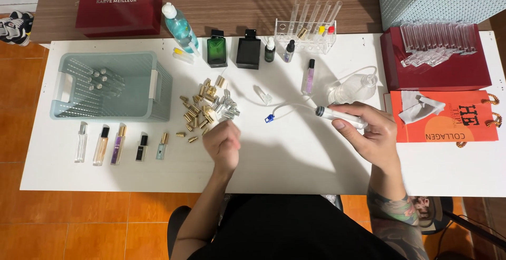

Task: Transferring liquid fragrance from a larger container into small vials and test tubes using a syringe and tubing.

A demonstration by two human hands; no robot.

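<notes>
On the white table (295, 160), at ten o'clock, sits a teal basket (113, 86). Right hand (371, 133), three o'clock, is closed around a syringe (340, 116). Left hand (224, 141), centre, is curled by the caps (205, 107), perhaps pinching one; its grip is hidden.

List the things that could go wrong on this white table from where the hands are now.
1. The right hand holds a clear plastic syringe whose thin clear tube trails loose across the table; a tug might drag its blue tip or spill drops.
2. The left hand hovers beside the scattered pile of small gold and silver caps; a sweep could knock some off.
3. The tube runs near the small clear vial with purple liquid, which could tip.
</notes>
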